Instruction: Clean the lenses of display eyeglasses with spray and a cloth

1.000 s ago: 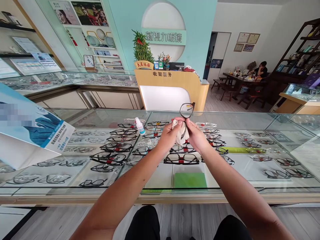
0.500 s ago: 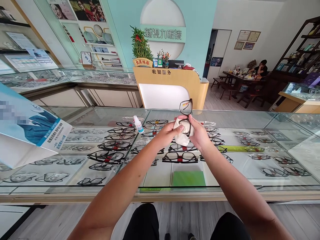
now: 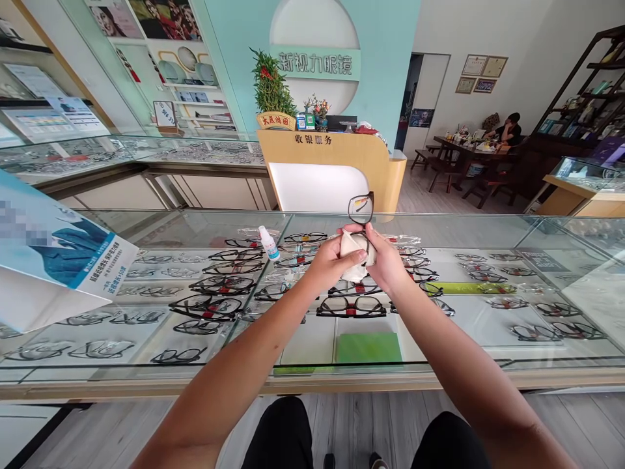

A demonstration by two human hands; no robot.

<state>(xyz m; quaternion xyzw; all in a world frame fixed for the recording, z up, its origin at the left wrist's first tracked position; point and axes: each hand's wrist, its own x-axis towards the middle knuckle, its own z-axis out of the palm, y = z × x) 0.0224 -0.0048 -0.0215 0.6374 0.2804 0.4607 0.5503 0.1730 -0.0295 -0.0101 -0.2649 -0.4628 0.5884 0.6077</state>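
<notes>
1. Now the left hand [image 3: 326,266] pinches a cream cloth [image 3: 352,243] against the near half of the dark-framed glasses [image 3: 360,208], thumb further across than before.
2. The right hand [image 3: 388,262] grips their frame, above the display counter [image 3: 463,233].

I am facing a glass-topped table [image 3: 366,385]; from its middle, a small white bottle [image 3: 269,245] is standing toward ten o'clock, a blue-and-white printed stand [image 3: 81,257] resting at nine.

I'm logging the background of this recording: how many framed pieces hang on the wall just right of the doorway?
4, in two rows: upper left frame, upper right frame, lower left frame and lower right frame. None appears hidden in this view.
</notes>
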